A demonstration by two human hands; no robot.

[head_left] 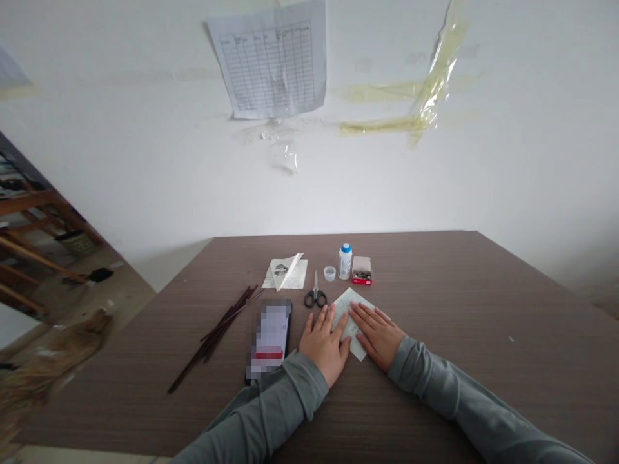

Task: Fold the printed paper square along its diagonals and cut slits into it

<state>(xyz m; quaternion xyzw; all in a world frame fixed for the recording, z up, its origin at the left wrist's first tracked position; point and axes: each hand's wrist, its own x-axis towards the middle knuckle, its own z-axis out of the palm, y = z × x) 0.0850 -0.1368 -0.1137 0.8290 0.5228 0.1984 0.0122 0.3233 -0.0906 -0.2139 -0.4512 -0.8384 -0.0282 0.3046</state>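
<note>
A sheet of printed paper [346,310], seemingly folded though this is partly hidden, is held flat beneath the left hand [324,345] and right hand [378,335], and is angled diagonally, with its ends showing beyond them.

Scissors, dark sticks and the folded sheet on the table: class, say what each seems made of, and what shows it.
The scissors seem to have steel blades, going by their bright metallic sheen, and black moulded plastic handles. The thin sticks look like dark-stained wood or bamboo, with a dull finish, though they are too small to be sure. The folded sheet looks like thin matte paper, creased and printed with lines of text.
</note>
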